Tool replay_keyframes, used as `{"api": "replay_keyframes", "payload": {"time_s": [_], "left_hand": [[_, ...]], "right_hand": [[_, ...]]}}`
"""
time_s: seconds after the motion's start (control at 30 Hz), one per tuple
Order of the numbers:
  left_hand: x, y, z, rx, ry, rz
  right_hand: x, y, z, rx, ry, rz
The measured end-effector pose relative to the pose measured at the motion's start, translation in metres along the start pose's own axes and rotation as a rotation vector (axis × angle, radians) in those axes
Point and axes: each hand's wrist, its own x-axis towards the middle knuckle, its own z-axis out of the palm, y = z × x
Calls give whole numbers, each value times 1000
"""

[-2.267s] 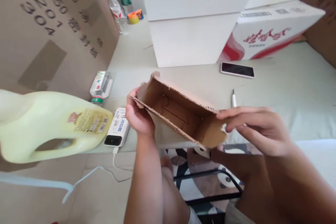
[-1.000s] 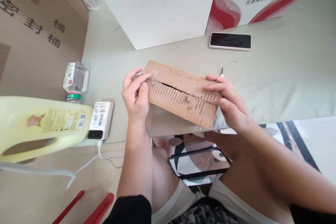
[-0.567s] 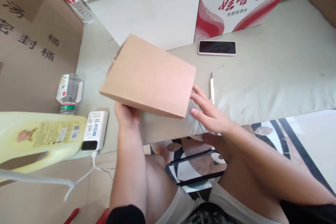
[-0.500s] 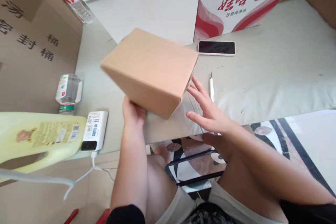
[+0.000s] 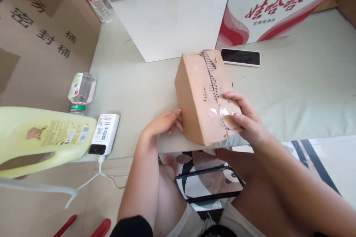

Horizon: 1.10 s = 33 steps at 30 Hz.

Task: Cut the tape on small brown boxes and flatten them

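A small brown cardboard box (image 5: 190, 100) is between my hands at the front of the cloth-covered surface. Its torn, ragged seam and strips of clear shiny tape now face up toward me. My left hand (image 5: 167, 121) is at the box's lower left side, fingers curled in against it; some fingertips are hidden. Across the taped face lies my right hand (image 5: 247, 116), gripping the right side with thumb and fingers bent over it. Just behind the box rests a dark-screened phone (image 5: 240, 57). Whether the box's underside touches the surface I cannot tell.
White cartons, one with red lettering (image 5: 261, 14), stand at the back. On the left are a large brown carton (image 5: 41, 59), a clear bottle (image 5: 82, 90), a yellow jug (image 5: 55, 137) and a white power bank (image 5: 105, 133) with a cable. The surface's front edge lies above my legs.
The box has turned over and moved right and down, bringing its torn, taped face into view. My right hand has closed onto it; my left has shifted right. The white knife is now hidden.
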Motion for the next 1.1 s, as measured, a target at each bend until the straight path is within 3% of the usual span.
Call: {"api": "replay_keyframes", "payload": {"time_s": [0.07,0.13,0.17,0.2,0.27,0.33,0.4,0.47,0.53,0.63,0.77,0.9,1.1], "left_hand": [[4,-3,-4,-3,401,164],[8,-5,-7,-89,820,422],[9,-5,-7,-118,926,558],[9,-5,-8,-117,954,677],[7,-2,-8,-51,884,825],[4,1,-8,10,830,855],[2,2,-7,13,819,837],[2,2,-7,2,829,830],[4,0,-7,0,842,838],[3,3,-5,10,876,849],[-12,17,7,121,940,981],[-34,24,31,372,883,1154],[-56,10,49,610,759,985]], "right_hand": [[1,-1,2,-23,-54,23],[1,-3,7,-3,-144,38],[1,-4,10,12,-194,48],[1,-6,14,19,-235,61],[2,-7,19,8,-256,81],[7,-7,20,-90,-150,127],[13,-7,17,-366,23,242],[20,-7,10,-760,102,427],[24,-7,3,-1059,10,598],[25,-5,-6,-1202,-137,671],[20,1,-15,-1097,-58,555],[17,3,-14,-734,111,362],[8,-13,2,-177,237,50]]}}
